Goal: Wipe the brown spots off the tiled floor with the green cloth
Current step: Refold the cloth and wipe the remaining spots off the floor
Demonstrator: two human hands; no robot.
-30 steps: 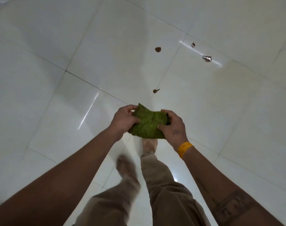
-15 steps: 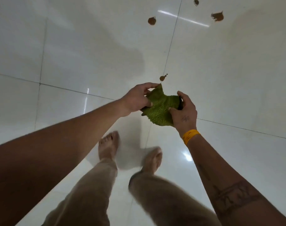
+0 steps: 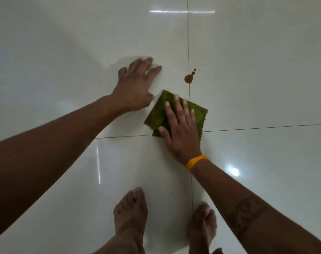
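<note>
Nowhere writing; green cloth point(image 3: 159, 114) unlabelled.

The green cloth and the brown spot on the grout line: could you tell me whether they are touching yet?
Apart. The head view shows bare white tile between the green cloth and the brown spot beyond it.

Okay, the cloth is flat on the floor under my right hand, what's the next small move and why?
Probably slide the right hand and green cloth forward over the brown spot. The spot sits on the grout line just beyond the cloth, unwiped, while the left hand is spread on the tiled floor.
</note>
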